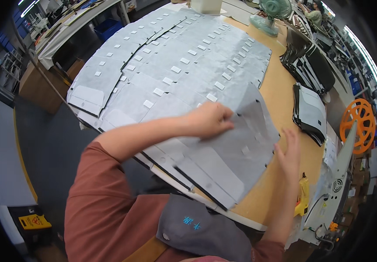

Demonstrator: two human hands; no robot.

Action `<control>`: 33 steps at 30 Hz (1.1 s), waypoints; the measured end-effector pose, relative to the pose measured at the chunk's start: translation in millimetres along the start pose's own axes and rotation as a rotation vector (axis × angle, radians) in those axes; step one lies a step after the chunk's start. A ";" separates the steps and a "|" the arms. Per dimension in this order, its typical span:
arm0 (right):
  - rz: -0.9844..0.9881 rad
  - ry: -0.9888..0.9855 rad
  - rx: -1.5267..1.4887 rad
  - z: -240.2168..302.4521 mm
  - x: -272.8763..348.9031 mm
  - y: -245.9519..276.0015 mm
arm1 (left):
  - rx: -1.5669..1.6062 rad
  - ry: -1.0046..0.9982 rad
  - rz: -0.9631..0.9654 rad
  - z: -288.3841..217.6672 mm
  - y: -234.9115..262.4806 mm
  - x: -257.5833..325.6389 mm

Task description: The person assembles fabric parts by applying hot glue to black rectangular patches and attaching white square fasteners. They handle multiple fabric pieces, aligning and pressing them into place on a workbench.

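Many flat grey die-cut sheets [175, 65], each with a small white tab, lie overlapped in rows across a wooden table [284, 100]. My left hand [210, 118] presses fingers-down on the nearest grey sheet [236, 153], which lies at the table's front edge. My right hand [288, 155] rests flat with fingers spread against that sheet's right edge, palm on the wood. Neither hand grips anything.
Stacks of dark sheets [310, 111] and upright black pieces [306, 61] stand at the right. A green fan [272, 13] sits at the back. An orange reel [359, 124], a yellow tool [303, 196] and a white machine [334, 183] are at the right edge.
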State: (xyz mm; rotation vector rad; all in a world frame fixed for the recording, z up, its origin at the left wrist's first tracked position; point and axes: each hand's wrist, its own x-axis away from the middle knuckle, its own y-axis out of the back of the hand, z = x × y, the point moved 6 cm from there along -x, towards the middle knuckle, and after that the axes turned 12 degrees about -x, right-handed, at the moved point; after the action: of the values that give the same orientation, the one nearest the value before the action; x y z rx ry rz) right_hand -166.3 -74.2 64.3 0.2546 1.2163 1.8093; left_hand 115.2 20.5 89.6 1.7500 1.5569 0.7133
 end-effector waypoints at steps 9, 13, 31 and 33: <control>0.102 -0.038 0.053 34.8 46.1 -52.9 | -0.471 -0.030 -0.090 82.9 158.2 -114.9; 0.035 -0.034 0.135 32.6 50.6 -56.9 | -0.607 0.063 -0.163 160.7 237.7 -161.0; -0.005 -0.131 0.149 28.8 50.6 -56.9 | -0.741 0.593 -0.660 405.5 297.1 -195.7; -0.010 -0.111 0.123 27.3 46.5 -56.3 | -0.863 0.473 -0.698 424.9 302.3 -184.1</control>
State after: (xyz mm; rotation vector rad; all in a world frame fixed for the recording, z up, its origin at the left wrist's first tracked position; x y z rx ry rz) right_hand -144.2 -15.7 17.9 0.4123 1.2495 1.6913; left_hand 606.3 -232.8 70.5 0.3821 1.6321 1.2196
